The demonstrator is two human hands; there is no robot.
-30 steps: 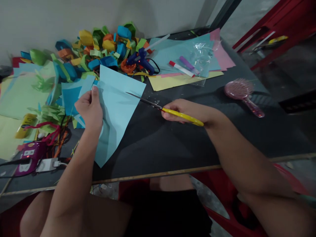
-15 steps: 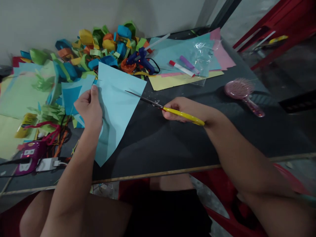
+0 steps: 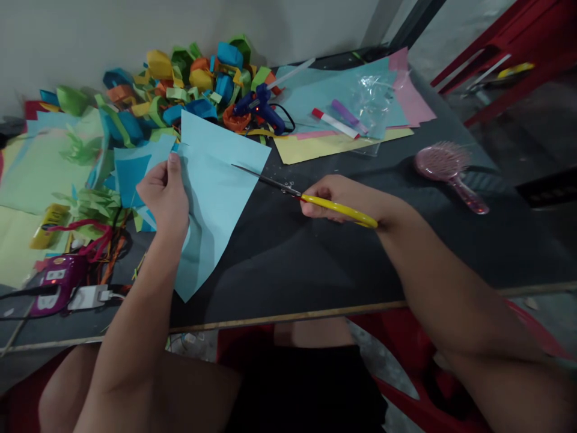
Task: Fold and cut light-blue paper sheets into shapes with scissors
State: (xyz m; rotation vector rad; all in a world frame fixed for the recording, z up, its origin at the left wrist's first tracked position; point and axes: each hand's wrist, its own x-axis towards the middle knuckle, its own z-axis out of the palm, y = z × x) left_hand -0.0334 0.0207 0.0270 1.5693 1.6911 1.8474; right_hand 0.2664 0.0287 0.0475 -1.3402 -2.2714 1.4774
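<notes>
Two hands at work: both bare, both forearms reaching in from the 6 o'clock edge of the view over the dark table top (image 3: 288, 258).
Left hand (image 3: 163, 198): forearm rises from 7 o'clock; fingers curled, thumb pressed flat on top, pinching the left edge of the light blue paper sheet (image 3: 211, 186).
Right hand (image 3: 336, 195): forearm comes in from 4 o'clock, wrist turned inward toward 9 o'clock; fingers closed through the loops of the yellow-handled metal scissors (image 3: 311, 199).
Scissors: blades point toward 10 o'clock, nearly closed, tips lying over the sheet's right edge; whether they bite the paper cannot be told.
Light blue paper sheet: kite-like shape, at the centre of the table, one corner toward 12 o'clock, a long point toward 6 o'clock near the table's front edge.
Heap of folded coloured paper strips (image 3: 180, 84): at 11 o'clock, against the wall.
Blue hot-glue gun (image 3: 261, 105): at 12 o'clock, just beyond the sheet's top corner.
Flat coloured paper sheets (image 3: 324, 144): at 1 o'clock, blue, pink and yellow, stacked.
Red-capped white marker (image 3: 336, 124): on those sheets.
Purple tube (image 3: 347, 114): beside the marker.
Pink round hairbrush (image 3: 446, 168): at 3 o'clock, well apart from the right hand.
Purple power strip (image 3: 51, 288): at 8 o'clock, beside the left forearm.
</notes>
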